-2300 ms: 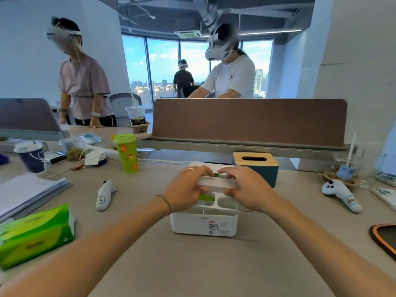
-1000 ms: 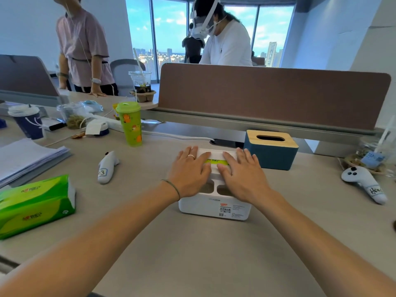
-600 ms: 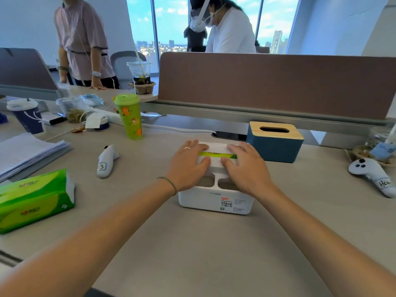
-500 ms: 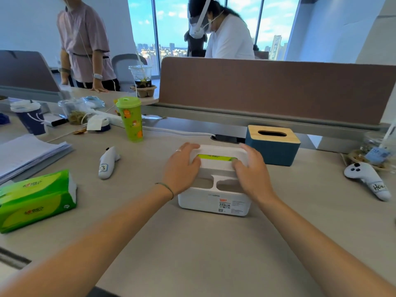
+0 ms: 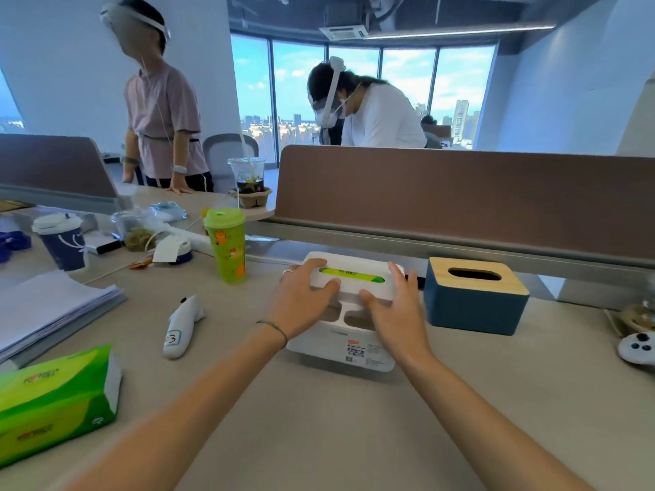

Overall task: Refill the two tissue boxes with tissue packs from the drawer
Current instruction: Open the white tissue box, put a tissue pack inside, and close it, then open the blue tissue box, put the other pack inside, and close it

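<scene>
White tissue box [image 5: 349,315] mid-desk, long axis left-right, slot up, green pack [image 5: 351,277] showing through slot. We grip its lid: our left hand [image 5: 303,301] curled on left end, right hand [image 5: 393,306] on right end, thumbs at front edge. Blue wood-topped box [image 5: 475,295] just right, slot empty. Spare green pack [image 5: 53,402] far left. Half second ago, same grip; view now tilted higher.

The green tissue pack [image 5: 56,398] at lower left ran off the frame's left edge, both hands covered the white tissue box's [image 5: 340,345] side walls, its label print was unreadable, and the white controller [image 5: 638,347] was cropped at right.
</scene>
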